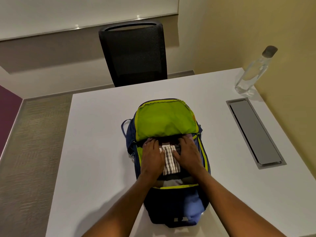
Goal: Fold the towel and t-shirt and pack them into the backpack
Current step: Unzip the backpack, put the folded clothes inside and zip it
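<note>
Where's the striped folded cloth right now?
In the head view, the striped folded cloth lies inside the open backpack at mid-table, between the left hand and right hand, which both touch it.

Striped towel [170,161]: both long sides covered, left hand [151,158] on 1 side, right hand [187,154] on the other; only the middle strip shows.
Dark cloth [168,140] at the towel's far end: mostly hidden, garment cannot be told.
White label [165,144] on it: too small to read.
Backpack [171,206] interior under the towel: not visible.
Left forearm [123,202] and right forearm [227,199]: cut off by the bottom edge.
Chair [133,53]: seat and base hidden behind the table [95,151].
Table: cut by the right and bottom edges.
Bottle [251,72]: blurred, cap detail unreadable.
</note>
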### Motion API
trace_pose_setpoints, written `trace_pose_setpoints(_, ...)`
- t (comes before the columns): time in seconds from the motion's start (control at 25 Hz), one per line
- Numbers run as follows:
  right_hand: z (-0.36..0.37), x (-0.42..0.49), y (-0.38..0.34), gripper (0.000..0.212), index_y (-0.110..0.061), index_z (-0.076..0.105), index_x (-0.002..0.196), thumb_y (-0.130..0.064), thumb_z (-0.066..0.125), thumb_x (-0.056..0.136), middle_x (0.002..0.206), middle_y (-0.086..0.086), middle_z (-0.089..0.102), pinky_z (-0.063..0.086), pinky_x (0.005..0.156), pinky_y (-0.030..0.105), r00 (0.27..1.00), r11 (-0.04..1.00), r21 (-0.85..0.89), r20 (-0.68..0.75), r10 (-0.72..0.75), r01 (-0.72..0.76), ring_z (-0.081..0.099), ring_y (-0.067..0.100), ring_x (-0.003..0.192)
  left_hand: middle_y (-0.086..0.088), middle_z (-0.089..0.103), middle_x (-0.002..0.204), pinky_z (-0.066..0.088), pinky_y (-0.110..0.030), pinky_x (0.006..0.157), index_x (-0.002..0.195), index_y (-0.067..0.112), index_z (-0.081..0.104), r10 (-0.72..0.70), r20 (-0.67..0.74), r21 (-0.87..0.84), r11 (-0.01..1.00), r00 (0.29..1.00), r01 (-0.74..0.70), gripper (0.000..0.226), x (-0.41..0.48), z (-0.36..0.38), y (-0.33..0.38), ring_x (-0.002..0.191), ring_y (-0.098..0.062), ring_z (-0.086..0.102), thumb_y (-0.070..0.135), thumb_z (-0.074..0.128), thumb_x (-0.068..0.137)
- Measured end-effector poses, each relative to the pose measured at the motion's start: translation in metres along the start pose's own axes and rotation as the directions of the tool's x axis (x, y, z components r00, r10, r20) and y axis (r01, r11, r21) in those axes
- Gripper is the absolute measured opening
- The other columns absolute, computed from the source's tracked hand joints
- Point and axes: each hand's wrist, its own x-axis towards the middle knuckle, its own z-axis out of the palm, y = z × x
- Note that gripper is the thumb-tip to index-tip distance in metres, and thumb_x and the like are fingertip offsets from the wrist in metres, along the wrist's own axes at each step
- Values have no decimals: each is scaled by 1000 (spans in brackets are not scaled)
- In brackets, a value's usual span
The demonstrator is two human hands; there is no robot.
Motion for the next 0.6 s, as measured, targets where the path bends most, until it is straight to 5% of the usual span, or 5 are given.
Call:
trace_pose_setpoints(0.16,20,13,22,87,-5,53,133,-74,41,83,141,17,52,37,116,47,983,991,-128,169,65,-43,42,35,141,-17,53,142,28,-50,121,141,6,49,-96,69,199,977,993,80,54,19,7,-21,134,-34,44,45,45,104)
trace_pose_setpoints(0.28,24,12,29,95,-4,46,143,-79,30,86,156,16,40,21,126,51,967,985,-160,236,100,-63,22,31,155,-15,54,141,23,-51,123,139,8,49,-145,113,259,960,983,112,60,21,11,-29,134,-32,45,55,33,105)
trace_pose_setpoints(0.44,34,-5,26,88,-3,32,158,-66,40,97,169,19,23,17,128,52,992,978,-203,103,71,-48,14,33,159,-20,45,155,17,-52,128,154,3,39,-45,-25,264,963,999,50,74,6,27,-17,146,-36,37,51,24,99)
trace_pose_setpoints(0.6,50,-30,20,87,-6,26,162,-65,30,97,168,18,28,11,128,55,991,973,-205,58,122,-108,22,34,157,-15,28,168,9,-47,128,165,15,20,14,-34,229,973,999,-6,70,-21,54,-17,157,-30,25,47,28,103)
